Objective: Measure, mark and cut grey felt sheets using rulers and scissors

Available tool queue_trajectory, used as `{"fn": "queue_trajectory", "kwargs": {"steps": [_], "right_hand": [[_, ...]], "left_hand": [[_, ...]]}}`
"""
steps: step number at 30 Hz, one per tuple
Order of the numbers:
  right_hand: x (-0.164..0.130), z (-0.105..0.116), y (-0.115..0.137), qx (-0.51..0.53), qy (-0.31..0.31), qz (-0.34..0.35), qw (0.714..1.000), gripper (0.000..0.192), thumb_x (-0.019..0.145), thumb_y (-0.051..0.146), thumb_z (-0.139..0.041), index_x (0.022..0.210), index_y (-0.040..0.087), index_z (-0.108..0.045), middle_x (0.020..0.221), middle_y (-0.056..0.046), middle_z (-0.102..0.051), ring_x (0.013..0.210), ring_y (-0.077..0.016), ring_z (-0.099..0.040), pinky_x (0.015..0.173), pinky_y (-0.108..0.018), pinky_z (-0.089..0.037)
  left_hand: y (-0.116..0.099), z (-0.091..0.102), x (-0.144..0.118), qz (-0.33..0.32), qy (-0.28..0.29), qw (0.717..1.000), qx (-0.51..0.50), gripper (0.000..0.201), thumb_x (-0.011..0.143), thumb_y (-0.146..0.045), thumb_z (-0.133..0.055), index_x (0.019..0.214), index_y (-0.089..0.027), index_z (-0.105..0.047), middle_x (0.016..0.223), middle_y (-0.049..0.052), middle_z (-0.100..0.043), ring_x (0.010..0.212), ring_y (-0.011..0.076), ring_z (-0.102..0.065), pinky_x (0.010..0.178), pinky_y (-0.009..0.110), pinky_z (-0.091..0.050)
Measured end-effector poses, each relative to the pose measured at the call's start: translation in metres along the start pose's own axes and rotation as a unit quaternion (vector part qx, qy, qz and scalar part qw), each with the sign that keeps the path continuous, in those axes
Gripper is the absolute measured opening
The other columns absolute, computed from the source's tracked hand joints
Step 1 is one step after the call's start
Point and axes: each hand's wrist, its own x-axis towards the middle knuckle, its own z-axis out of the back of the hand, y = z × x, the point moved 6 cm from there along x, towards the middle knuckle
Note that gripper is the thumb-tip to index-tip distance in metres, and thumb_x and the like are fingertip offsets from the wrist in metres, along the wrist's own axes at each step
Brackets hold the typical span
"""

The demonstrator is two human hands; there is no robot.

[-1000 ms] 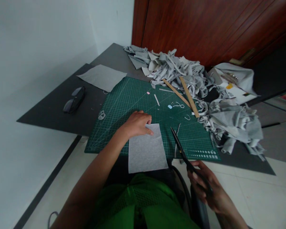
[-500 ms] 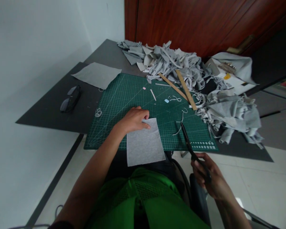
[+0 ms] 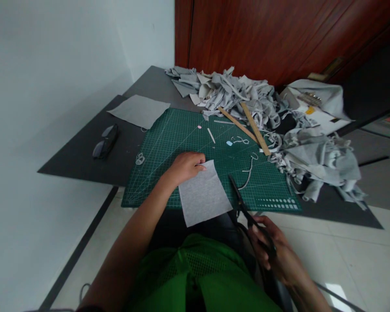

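The left hand [image 3: 185,167] is pressing its gathered fingers on the far corner of the grey fabric piece [image 3: 204,193], pinning it over the near edge of the green cutting mat [image 3: 169,143], while the right hand [image 3: 273,253] is gripping black scissors [image 3: 243,208], fingers clamped through the handles, blades pointing toward the fabric

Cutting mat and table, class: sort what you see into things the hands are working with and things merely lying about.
In use:
left hand pressing the grey fabric sheet
right hand holding the black scissors
green cutting mat beneath

Lying about:
sunglasses
spare grey sheet
two wooden rulers
fabric scrap pile
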Motion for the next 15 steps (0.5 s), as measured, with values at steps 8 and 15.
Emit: {"fn": "queue_trajectory", "kwargs": {"steps": [8, 15], "right_hand": [[-0.011, 0.003, 0.009, -0.025, -0.002, 0.072, 0.997, 0.045, 0.082, 0.052, -0.082, 0.106, 0.028, -0.053, 0.067, 0.008, -0.056, 0.036, -0.0042, -0.036, 0.03, -0.015, -0.033], [-0.015, -0.036, -0.017, -0.036, 0.1, -0.001, 0.994, 0.048, 0.084, 0.056, -0.08, 0.108, 0.028, -0.049, 0.066, 0.012, -0.049, 0.037, -0.0023, -0.032, 0.029, -0.013, -0.035]], "left_hand": [[0.006, 0.027, -0.007, 0.09, -0.157, 0.98, 0.086, 0.021, 0.098, -0.03, -0.064, 0.117, -0.021, -0.062, 0.115, 0.009, -0.066, 0.107, 0.027, -0.061, 0.088, 0.039, -0.048], [0.0, 0.026, -0.009, 0.047, -0.07, 0.993, 0.079, 0.031, 0.089, -0.051, -0.075, 0.095, -0.021, -0.07, 0.103, 0.005, -0.068, 0.103, 0.0268, -0.06, 0.093, 0.039, -0.047]]}}
